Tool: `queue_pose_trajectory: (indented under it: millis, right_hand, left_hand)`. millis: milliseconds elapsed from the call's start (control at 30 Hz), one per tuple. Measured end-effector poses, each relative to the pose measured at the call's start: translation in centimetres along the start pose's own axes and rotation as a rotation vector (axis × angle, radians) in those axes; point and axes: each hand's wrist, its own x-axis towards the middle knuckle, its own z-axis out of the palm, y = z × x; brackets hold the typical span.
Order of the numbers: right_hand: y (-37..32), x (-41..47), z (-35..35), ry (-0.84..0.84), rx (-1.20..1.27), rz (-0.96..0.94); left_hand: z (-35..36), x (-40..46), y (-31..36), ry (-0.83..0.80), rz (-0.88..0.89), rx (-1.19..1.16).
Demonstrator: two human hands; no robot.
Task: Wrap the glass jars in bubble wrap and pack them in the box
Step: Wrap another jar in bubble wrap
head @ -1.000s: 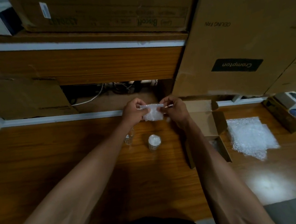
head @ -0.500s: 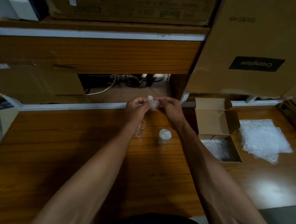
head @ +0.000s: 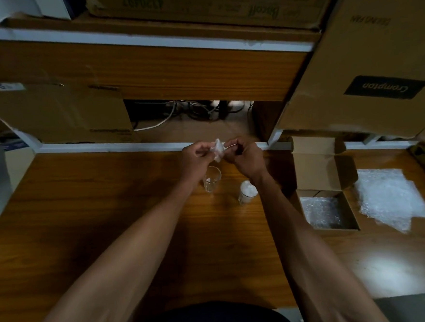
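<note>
Your left hand [head: 196, 154] and right hand [head: 243, 155] both pinch a small crumpled piece of bubble wrap [head: 217, 149], held up over the far edge of the wooden table [head: 97, 219]. Below them stand two glass jars: an empty jar [head: 212, 179] and a stuffed jar [head: 247, 192], probably filled with wrap. The open box [head: 328, 213], wrap-lined, sits right, with loose bubble wrap sheets [head: 390, 198] beside it.
</note>
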Motion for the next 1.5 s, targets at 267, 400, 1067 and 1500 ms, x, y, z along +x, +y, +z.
queue_pose_trajectory:
  millis: [267, 400, 1067, 1500]
  right_hand:
    - [2.0, -0.3, 2.0, -0.318, -0.891, -0.023]
    - [2.8, -0.5, 3.4, -0.332, -0.948, -0.041]
    - [5.6, 0.2, 3.4, -0.302, -0.869, -0.241]
    - [5.6, 0.2, 2.9, -0.333, -0.891, -0.28]
  left_hand:
    - [-1.9, 1.2, -2.3, -0.12, -0.044, 0.329]
    - [-1.4, 1.2, -3.4, -0.167, 0.005, 0.467]
    - [-1.5, 1.1, -4.9, -0.322, 0.396, 0.969]
    - [-1.9, 2.5, -5.7, -0.701, 0.408, 1.267]
